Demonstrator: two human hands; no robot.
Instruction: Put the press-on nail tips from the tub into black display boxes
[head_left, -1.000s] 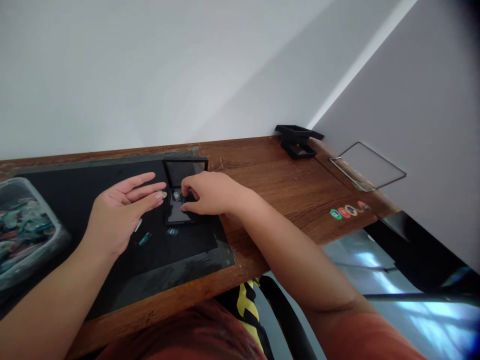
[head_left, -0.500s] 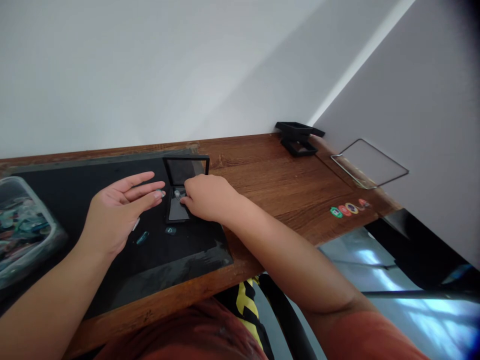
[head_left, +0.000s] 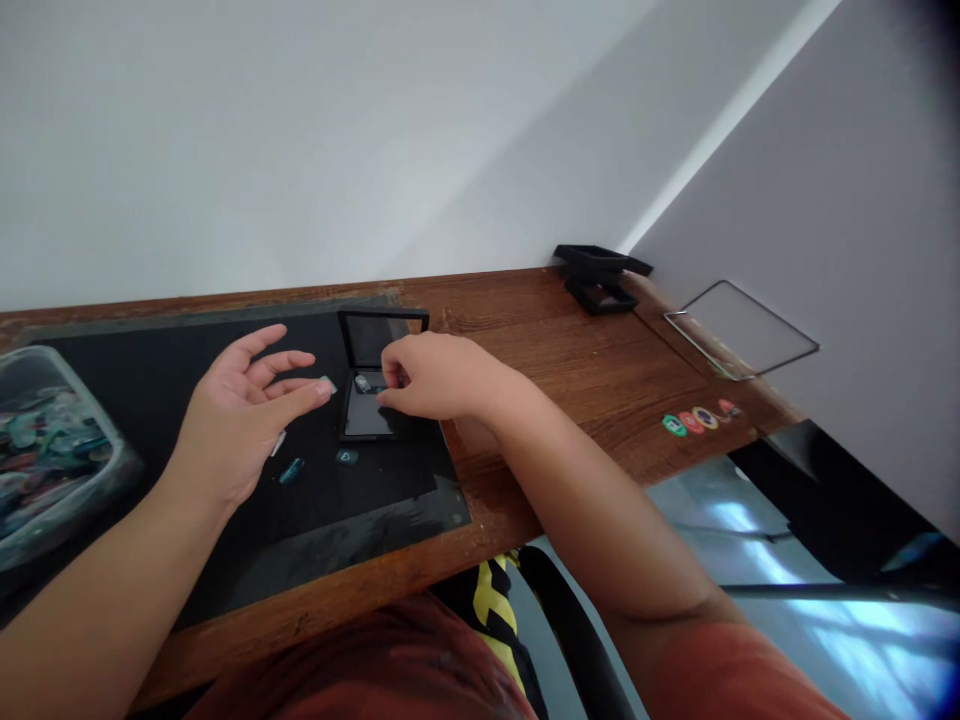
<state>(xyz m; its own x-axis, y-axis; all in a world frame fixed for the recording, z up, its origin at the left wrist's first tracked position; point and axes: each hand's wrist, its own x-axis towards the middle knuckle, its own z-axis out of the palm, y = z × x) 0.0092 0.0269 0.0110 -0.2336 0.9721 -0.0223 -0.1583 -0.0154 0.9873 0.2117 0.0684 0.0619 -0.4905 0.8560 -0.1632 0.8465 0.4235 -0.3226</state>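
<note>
On the black mat stands an open black box (head_left: 369, 422) with a grey bottom and a raised framed lid (head_left: 369, 340). A small clear piece (head_left: 363, 383) lies inside, toward the back. My right hand (head_left: 439, 375) reaches over the box's right side, its fingers curled together; what they hold, if anything, is hidden. Left of the box, my left hand (head_left: 251, 410) pinches a small pale translucent piece (head_left: 328, 384) between thumb and finger, other fingers spread. Closer to me lie a dark teal piece (head_left: 292, 470), a small dark piece with a light outline (head_left: 346, 457) and a whitish sliver (head_left: 278, 443).
A clear plastic tub (head_left: 112, 465) of mixed small pieces stands at the left. Black frames (head_left: 600, 275) are stacked at the back right. Colourful round stickers (head_left: 702, 418) lie on the wooden tabletop (head_left: 517, 330), and a thin wire frame (head_left: 739, 330) leans on the wall.
My right hand has lifted slightly within the box, its fingers curling differently. My left hand's free fingers have spread, still pinching the translucent piece. The view has shifted a little.
</note>
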